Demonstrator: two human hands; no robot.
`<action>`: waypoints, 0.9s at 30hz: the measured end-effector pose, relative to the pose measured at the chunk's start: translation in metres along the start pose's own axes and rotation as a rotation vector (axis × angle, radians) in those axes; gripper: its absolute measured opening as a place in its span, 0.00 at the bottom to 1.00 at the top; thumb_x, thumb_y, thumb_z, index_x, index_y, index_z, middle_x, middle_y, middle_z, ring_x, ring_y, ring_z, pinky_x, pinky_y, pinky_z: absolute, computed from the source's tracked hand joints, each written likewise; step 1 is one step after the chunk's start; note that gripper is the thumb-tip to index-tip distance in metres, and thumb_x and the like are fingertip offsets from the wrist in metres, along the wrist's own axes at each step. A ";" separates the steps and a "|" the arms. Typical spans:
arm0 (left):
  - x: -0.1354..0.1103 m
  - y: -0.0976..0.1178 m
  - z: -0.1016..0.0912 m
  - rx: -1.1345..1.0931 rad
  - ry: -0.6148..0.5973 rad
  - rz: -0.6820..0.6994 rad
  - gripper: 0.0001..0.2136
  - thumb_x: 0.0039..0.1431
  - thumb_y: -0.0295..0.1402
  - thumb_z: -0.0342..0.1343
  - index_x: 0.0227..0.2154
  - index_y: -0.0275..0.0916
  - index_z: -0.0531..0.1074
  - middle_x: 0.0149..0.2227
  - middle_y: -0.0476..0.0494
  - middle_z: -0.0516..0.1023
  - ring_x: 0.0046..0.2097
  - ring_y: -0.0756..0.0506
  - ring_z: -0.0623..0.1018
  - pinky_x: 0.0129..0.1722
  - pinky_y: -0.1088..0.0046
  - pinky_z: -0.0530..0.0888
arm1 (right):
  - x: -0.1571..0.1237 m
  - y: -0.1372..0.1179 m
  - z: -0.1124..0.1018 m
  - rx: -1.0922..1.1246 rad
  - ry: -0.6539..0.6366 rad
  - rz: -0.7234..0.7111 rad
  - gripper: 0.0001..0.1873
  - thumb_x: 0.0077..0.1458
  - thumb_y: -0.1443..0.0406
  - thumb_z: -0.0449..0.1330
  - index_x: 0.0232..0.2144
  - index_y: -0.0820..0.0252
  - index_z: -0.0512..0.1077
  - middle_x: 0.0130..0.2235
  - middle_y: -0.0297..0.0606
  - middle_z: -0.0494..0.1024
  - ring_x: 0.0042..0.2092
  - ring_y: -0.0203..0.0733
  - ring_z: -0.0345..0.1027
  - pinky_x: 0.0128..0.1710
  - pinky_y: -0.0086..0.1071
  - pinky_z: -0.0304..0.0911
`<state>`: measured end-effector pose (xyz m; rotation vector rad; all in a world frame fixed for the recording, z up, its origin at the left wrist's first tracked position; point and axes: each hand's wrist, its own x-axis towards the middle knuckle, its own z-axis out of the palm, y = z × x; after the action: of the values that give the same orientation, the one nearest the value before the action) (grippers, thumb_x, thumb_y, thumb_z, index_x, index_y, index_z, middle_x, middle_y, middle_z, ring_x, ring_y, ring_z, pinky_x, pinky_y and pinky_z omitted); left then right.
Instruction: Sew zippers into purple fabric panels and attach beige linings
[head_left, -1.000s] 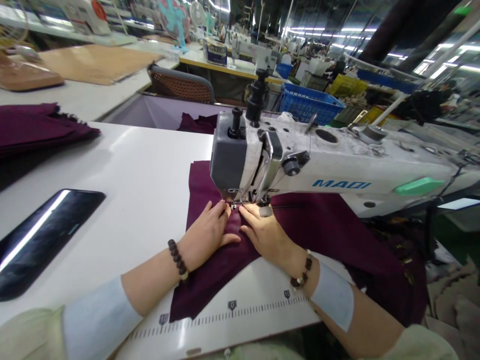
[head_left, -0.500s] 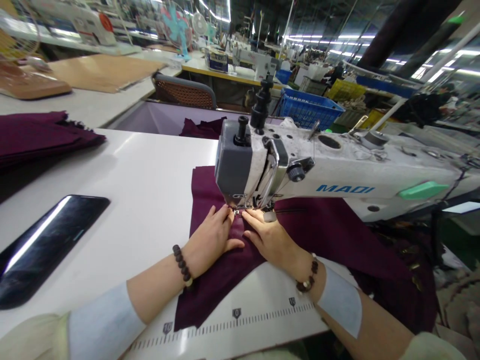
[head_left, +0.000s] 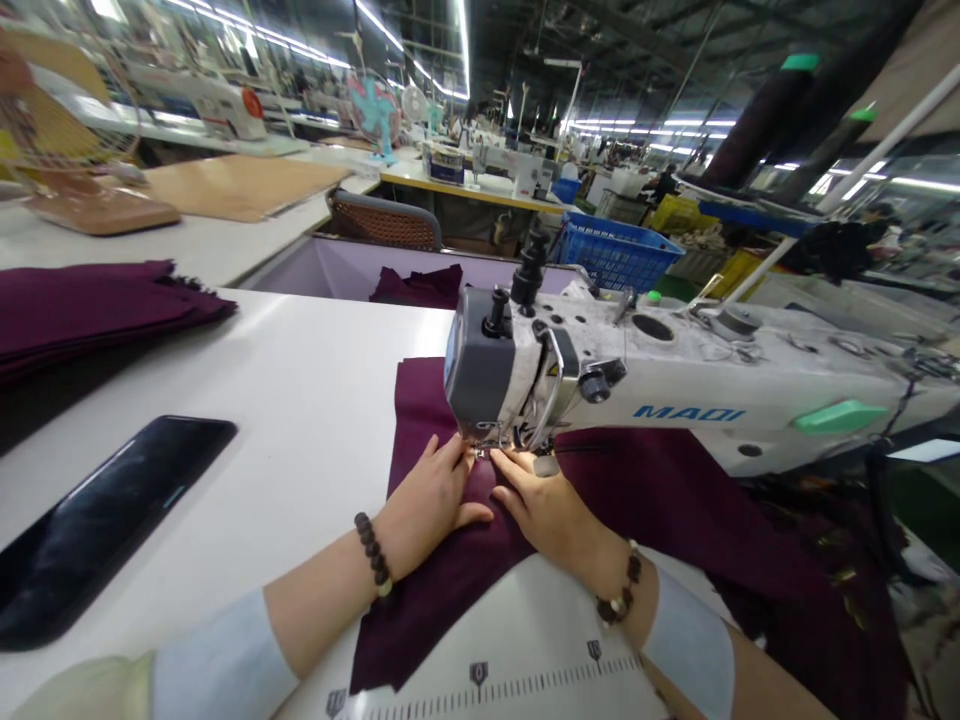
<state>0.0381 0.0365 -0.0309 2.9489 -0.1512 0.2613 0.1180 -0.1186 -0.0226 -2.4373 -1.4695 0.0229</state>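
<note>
A dark maroon fabric piece [head_left: 450, 590] lies on the white table under the head of a grey-white sewing machine [head_left: 675, 385]. My left hand [head_left: 431, 500] rests flat on the fabric just left of the presser foot [head_left: 491, 448], fingers stretched toward it. My right hand [head_left: 547, 505] lies flat on the fabric on the right side, fingertips almost at the needle. Both wrists wear bead bracelets. The needle itself is hidden behind the machine head and my fingers.
A dark glossy panel [head_left: 105, 520] is set into the table [head_left: 300, 400] at the left. A stack of maroon fabric [head_left: 90, 310] lies at the far left. A ruler scale [head_left: 495, 680] runs along the table's front edge. A blue crate [head_left: 615, 250] and other workstations stand behind.
The view has tilted upward, so everything sits lower in the picture. My hands stay flat on the fabric at the presser foot, with hardly any shift.
</note>
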 end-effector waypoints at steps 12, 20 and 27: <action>0.002 -0.003 -0.004 -0.055 -0.009 -0.017 0.31 0.46 0.46 0.61 0.47 0.27 0.66 0.52 0.28 0.67 0.55 0.37 0.66 0.56 0.53 0.63 | 0.003 0.004 0.009 -0.016 0.027 -0.008 0.20 0.58 0.67 0.52 0.52 0.65 0.63 0.50 0.48 0.70 0.50 0.49 0.65 0.52 0.49 0.61; 0.003 -0.006 -0.002 -0.070 0.029 0.000 0.27 0.46 0.46 0.61 0.44 0.31 0.68 0.51 0.32 0.68 0.55 0.37 0.67 0.55 0.53 0.64 | 0.005 0.005 0.011 -0.047 0.059 -0.013 0.17 0.58 0.66 0.52 0.49 0.64 0.66 0.48 0.47 0.71 0.48 0.48 0.67 0.51 0.48 0.62; 0.003 -0.007 0.000 -0.058 0.034 0.007 0.28 0.47 0.49 0.59 0.43 0.30 0.69 0.49 0.31 0.70 0.54 0.36 0.67 0.55 0.53 0.64 | 0.004 0.006 0.009 -0.077 0.082 -0.042 0.16 0.59 0.66 0.49 0.49 0.61 0.67 0.48 0.47 0.71 0.49 0.47 0.66 0.52 0.47 0.61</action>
<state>0.0415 0.0433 -0.0312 2.8853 -0.1619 0.3032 0.1234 -0.1154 -0.0325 -2.4355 -1.5107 -0.1437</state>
